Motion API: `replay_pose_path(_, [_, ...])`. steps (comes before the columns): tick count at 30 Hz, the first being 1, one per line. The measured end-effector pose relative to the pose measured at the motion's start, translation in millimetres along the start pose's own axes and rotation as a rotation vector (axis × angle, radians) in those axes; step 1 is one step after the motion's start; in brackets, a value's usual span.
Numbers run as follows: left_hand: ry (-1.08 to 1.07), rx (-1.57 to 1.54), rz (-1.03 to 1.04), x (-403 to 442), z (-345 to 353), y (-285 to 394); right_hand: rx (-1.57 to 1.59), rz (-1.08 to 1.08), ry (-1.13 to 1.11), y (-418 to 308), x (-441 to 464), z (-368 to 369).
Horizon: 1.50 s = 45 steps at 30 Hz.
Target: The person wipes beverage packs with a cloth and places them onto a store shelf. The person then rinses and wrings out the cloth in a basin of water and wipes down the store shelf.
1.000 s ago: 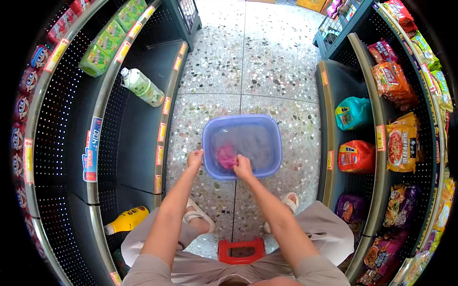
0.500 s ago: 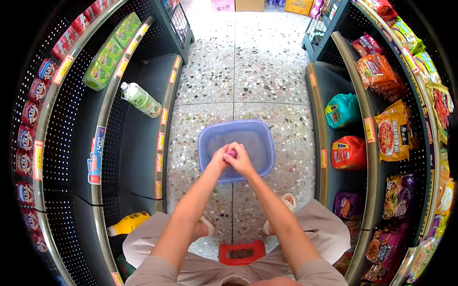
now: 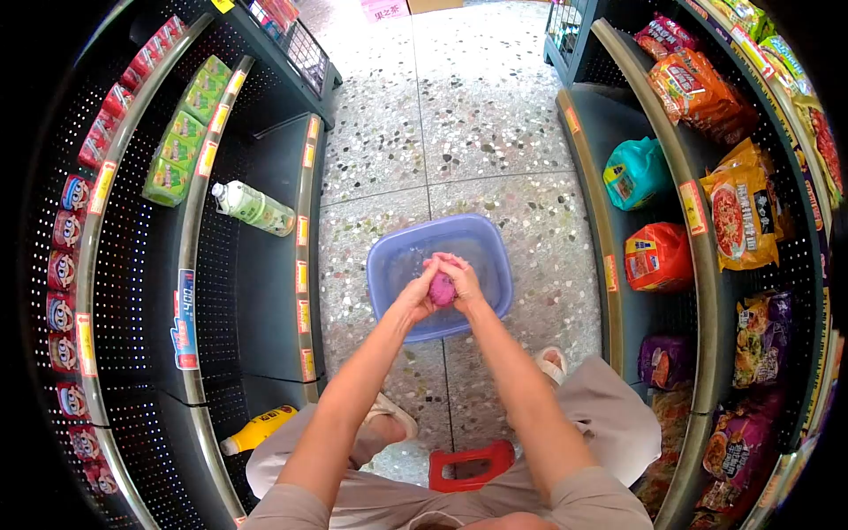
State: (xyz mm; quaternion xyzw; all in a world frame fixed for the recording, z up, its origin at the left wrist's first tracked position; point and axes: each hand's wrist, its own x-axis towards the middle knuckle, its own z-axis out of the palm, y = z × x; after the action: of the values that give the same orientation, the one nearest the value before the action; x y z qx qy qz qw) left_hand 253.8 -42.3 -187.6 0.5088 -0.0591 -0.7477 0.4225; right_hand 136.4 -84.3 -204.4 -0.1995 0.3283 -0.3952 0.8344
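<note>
A wadded pink cloth (image 3: 442, 290) is squeezed between my two hands above a blue-purple plastic basin (image 3: 502, 274). My left hand (image 3: 417, 295) wraps its left side, and my right hand (image 3: 464, 281) closes round the right side. Their fingertips meet at the far side of the wad. Water (image 3: 405, 261) seems to lie in the basin, below the hands. The basin rests on the speckled floor between my feet.
Shelves flank me closely. On the left are a pale green bottle (image 3: 254, 208), a yellow bottle (image 3: 260, 429) and green packs (image 3: 185, 132). Teal (image 3: 636, 174), red (image 3: 659, 257) and orange-yellow packages (image 3: 740, 212) fill the right. A red plastic stool (image 3: 471, 465) shows under me.
The pink cloth shows much more between my hands, which have turned and spread round it. The view has shifted slightly, so the shelves appear moved.
</note>
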Motion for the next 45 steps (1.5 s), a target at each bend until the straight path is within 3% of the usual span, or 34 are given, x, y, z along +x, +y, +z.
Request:
replay_pose_path(6, [-0.049, 0.171, -0.137, -17.4, 7.4, 15.6, -0.070, 0.098, -0.235, -19.7, 4.6, 1.4])
replay_pose_path(9, [-0.205, 0.010, -0.169, -9.3, 8.9, 14.6, -0.253, 0.153, -0.228, -31.5, 8.7, 8.9])
replay_pose_path(15, [-0.173, 0.273, -0.136, -6.6, 14.6, 25.1, -0.629, 0.127, -0.267, -53.5, 23.3, 23.6])
replay_pose_path(21, [-0.017, 0.527, -0.077, -14.7, 35.4, 36.7, -0.717, 0.043, -0.120, -51.3, 30.4, 38.8])
replay_pose_path(24, [0.065, 0.633, 0.038, -2.5, 26.7, 25.1, -0.673, -0.023, -0.047, -44.6, 29.9, 41.0])
replay_pose_path(30, [0.461, 1.139, 0.376, 23.1, 14.2, -9.4, -0.678, -0.080, 0.146, -24.0, 32.9, 35.8])
replay_pose_path(36, [0.456, 1.255, 0.590, 10.8, 16.9, -15.5, -0.636, -0.060, 0.321, -14.3, 26.7, 28.0])
replay_pose_path(39, [0.581, 1.384, 0.494, -3.4, 25.4, -16.1, -0.578, -0.038, 0.343, -0.7, 33.3, 19.4])
replay_pose_path(45, [0.538, 1.511, 0.488, -11.3, 18.0, -16.7, -0.584, -0.076, 0.375, 20.3, 37.6, 10.9])
